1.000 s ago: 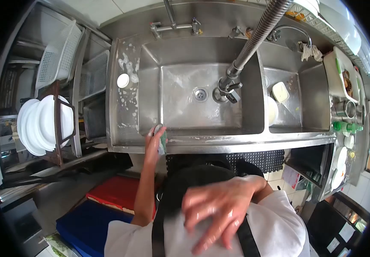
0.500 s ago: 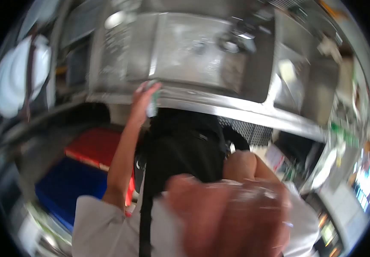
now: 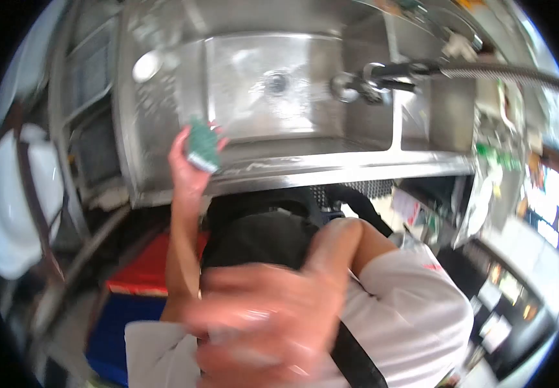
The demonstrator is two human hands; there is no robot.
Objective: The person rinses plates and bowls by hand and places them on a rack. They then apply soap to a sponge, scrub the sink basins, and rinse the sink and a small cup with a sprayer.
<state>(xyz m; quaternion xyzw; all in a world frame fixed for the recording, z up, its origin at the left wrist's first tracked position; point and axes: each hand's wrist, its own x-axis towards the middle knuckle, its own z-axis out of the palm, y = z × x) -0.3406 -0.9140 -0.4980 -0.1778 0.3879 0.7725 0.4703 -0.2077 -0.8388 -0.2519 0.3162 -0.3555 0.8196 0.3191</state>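
My left hand is over the front left part of the steel sink counter, its fingers around a green scouring sponge with a pale underside. My right hand is raised close to the camera in front of my chest. It looks wet and is smeared by motion, so its fingers are hard to make out. Beyond the left hand lies the large sink basin with a round drain. A small white round dish rests on the soapy counter at the left.
White plates stand in a rack at the far left. A flexible hose with a spray head reaches over the sinks from the right. Green bottles lie at the right. Red and blue blocks are low at the left.
My left hand has turned so the green side of the sponge faces up, over the counter. My right hand has shifted left in front of my chest. The camera view has swung, and the hose appears more horizontal.
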